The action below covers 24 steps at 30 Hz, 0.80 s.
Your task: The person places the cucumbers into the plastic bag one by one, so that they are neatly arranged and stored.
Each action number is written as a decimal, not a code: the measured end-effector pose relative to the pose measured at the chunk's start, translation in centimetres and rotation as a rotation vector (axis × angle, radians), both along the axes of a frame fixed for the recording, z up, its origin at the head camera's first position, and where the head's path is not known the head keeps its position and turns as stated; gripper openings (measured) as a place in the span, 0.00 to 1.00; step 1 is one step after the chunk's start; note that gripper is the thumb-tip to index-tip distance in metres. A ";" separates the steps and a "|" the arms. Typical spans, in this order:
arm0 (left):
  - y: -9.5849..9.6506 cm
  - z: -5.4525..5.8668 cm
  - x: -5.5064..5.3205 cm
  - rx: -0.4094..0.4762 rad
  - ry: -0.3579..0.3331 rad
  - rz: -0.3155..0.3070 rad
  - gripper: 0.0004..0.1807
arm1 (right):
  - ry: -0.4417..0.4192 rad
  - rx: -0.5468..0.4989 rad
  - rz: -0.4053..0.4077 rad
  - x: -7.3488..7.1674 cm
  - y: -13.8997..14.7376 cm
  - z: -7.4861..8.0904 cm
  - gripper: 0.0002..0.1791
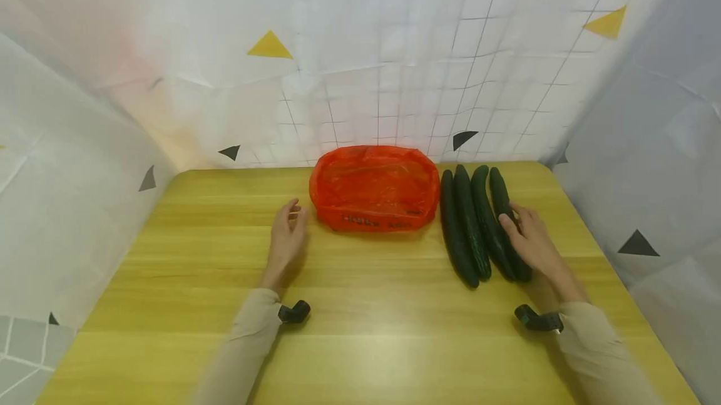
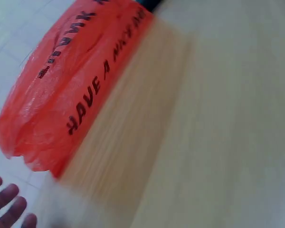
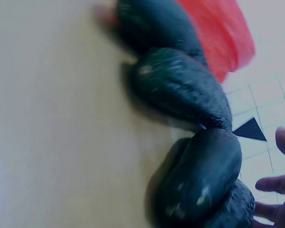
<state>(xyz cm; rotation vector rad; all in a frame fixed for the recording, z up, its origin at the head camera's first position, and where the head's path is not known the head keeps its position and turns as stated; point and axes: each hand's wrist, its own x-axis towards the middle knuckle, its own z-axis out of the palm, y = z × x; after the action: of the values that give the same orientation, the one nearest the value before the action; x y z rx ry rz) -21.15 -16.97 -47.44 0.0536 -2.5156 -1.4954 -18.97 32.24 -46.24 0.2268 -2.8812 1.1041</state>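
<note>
Several dark green cucumbers [image 1: 457, 236] lie side by side on the table, right of a red plastic bag [image 1: 374, 220]. Over the rightmost cucumber [image 1: 499, 189] is my right hand [image 1: 532, 239], thumb and fingers spread apart and nothing held between them. In the right wrist view the cucumbers' near ends [image 3: 199, 175] show close up, with the right fingers [image 3: 275, 185] at the frame's edge. My left hand [image 1: 288, 236] is beside the bag's left end, its fingers loosely bent and holding nothing. The bag stands with its mouth spread wide, and black print [image 2: 90, 99] runs along its side.
The wooden table [image 1: 360, 330] has white sheeting [image 1: 360, 79] behind it and at both sides, marked with yellow and black triangles. The bag and the cucumbers' far ends are close to the table's back edge. A small black device [image 1: 295, 312] is on each wrist.
</note>
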 end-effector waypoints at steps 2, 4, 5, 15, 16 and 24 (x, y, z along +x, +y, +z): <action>0.7 -0.6 -0.5 0.148 -0.004 0.048 0.28 | -0.026 -0.051 -0.020 -0.3 0.3 -0.2 0.36; 1.4 -1.1 -1.2 0.252 -0.008 0.096 0.27 | -0.064 -0.089 -0.039 -0.6 0.5 -0.3 0.37; 1.8 -1.3 -1.5 0.294 -0.002 0.116 0.27 | -0.079 -0.100 -0.050 -0.8 0.6 -0.3 0.38; 4.1 -1.2 -3.7 0.402 0.002 0.249 0.32 | -0.181 -0.144 -0.111 -1.8 0.7 -0.6 0.41; 4.3 -1.3 -3.8 0.402 0.007 0.259 0.33 | -0.184 -0.140 -0.119 -1.9 0.7 -0.6 0.41; 5.9 -1.6 -4.8 0.298 0.089 0.341 0.33 | -0.215 -0.078 -0.150 -2.6 0.8 -0.5 0.43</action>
<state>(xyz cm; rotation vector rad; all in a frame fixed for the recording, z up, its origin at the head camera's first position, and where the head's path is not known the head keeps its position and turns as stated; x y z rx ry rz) -25.98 -11.03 -49.05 0.4293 -2.0651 -1.6645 -21.62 33.06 -46.70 -0.1175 -2.9679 1.2821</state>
